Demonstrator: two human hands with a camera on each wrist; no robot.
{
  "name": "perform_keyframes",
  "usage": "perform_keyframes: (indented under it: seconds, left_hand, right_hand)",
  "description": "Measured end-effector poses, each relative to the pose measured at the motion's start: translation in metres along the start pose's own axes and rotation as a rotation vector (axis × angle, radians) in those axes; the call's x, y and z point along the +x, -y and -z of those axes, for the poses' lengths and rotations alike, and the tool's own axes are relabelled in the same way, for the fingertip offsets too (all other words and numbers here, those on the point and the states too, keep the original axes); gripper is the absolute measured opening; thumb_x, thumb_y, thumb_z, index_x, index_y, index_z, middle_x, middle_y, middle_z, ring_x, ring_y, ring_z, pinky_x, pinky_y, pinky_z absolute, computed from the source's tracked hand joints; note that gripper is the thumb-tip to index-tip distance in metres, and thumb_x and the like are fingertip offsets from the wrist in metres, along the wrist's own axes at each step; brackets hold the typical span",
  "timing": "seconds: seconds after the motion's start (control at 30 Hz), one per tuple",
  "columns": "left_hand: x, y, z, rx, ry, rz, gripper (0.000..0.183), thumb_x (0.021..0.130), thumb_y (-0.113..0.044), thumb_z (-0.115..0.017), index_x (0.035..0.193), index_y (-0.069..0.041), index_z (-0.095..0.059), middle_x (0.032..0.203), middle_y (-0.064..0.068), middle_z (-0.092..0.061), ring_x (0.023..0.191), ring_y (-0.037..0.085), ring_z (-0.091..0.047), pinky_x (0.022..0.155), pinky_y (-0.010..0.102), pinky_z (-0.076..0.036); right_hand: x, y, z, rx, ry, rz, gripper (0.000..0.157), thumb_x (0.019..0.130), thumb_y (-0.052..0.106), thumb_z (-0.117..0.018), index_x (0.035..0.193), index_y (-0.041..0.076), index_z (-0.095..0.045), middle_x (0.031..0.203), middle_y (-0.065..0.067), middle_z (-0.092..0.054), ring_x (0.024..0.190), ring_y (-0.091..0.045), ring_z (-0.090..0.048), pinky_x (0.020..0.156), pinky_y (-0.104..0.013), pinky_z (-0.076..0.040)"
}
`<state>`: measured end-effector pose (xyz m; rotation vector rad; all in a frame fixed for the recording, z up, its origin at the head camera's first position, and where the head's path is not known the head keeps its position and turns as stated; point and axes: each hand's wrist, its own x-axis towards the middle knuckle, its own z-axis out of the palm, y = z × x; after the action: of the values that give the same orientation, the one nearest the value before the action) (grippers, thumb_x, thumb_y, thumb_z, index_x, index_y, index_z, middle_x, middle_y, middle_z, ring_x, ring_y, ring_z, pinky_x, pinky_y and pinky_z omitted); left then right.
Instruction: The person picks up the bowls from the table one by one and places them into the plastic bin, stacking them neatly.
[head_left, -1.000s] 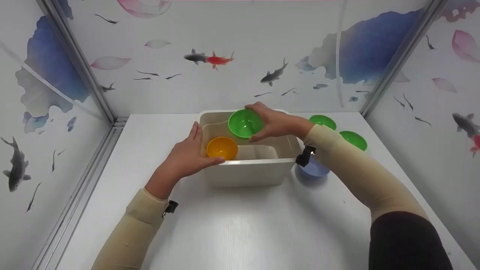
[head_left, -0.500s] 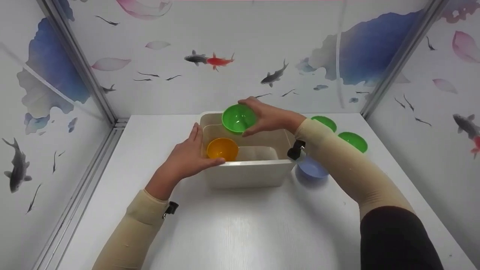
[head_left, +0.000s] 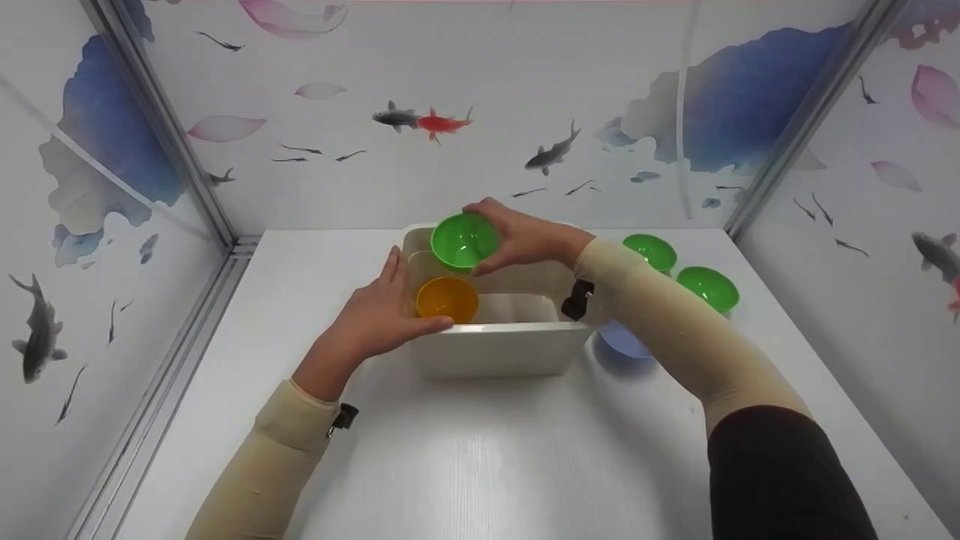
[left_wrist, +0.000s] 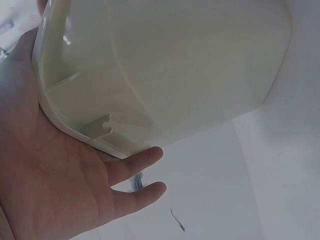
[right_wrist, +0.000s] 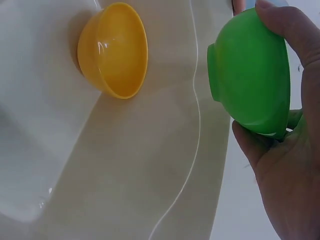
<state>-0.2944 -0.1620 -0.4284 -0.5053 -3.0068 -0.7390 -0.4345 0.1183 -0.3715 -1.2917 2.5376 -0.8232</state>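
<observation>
My right hand (head_left: 529, 236) grips a green bowl (head_left: 456, 241) by its rim, thumb and fingers on opposite sides. The bowl is raised over the back left of a white plastic bin (head_left: 495, 354). In the right wrist view the held bowl (right_wrist: 252, 75) is tilted on its side, its foot toward the bin's interior. A yellow-orange bowl (head_left: 442, 301) sits upright inside the bin at the left. My left hand (head_left: 375, 315) rests against the bin's left front corner, thumb along the front rim. In the left wrist view its fingers (left_wrist: 137, 200) extend straight past the bin's rim.
To the right of the bin, two green bowls stand on the white table (head_left: 480, 457), one farther back (head_left: 651, 251) and one nearer (head_left: 707, 289). A blue-purple bowl (head_left: 626, 343) is partly hidden under my right forearm. Printed panels enclose the back and sides.
My right hand has carried the green bowl leftward over the bin, rising a little at first. My left hand stays on the bin's corner, and the other bowls stay put.
</observation>
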Motion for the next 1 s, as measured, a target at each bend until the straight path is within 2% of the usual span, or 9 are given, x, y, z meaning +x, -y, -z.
perform_keyframes:
  seconds: [0.43,0.67,1.0]
  left_hand:
    - [-0.001,-0.001,0.0,-0.023,0.008,0.009,0.144,0.08,-0.097,-0.064,0.179,-0.011,-0.003,0.184,0.023,-0.005,0.146,0.055,-0.053,0.112,0.069,-0.048]
    - [-0.001,0.0,0.001,-0.03,0.006,0.006,0.143,0.081,-0.097,-0.063,0.179,-0.013,-0.002,0.184,0.023,-0.003,0.145,0.055,-0.054,0.112,0.069,-0.048]
    - [-0.001,0.0,0.001,-0.029,0.005,0.003,0.139,0.085,-0.095,-0.061,0.179,-0.012,-0.003,0.184,0.024,-0.004,0.145,0.055,-0.053,0.113,0.07,-0.047]
  right_hand:
    - [0.017,-0.008,-0.015,0.001,0.016,0.001,0.104,0.08,0.039,-0.1,0.161,0.007,-0.043,0.15,-0.01,-0.049,0.132,-0.023,-0.055,0.118,-0.039,-0.045]
    - [0.02,-0.008,-0.022,0.014,0.01,0.024,0.104,0.08,0.035,-0.101,0.161,0.007,-0.043,0.151,-0.011,-0.05,0.134,-0.023,-0.056,0.118,-0.038,-0.046]
    - [0.021,-0.013,-0.035,0.022,0.019,0.056,0.102,0.077,0.027,-0.103,0.158,0.005,-0.046,0.146,-0.013,-0.054,0.131,-0.027,-0.058,0.118,-0.042,-0.046]
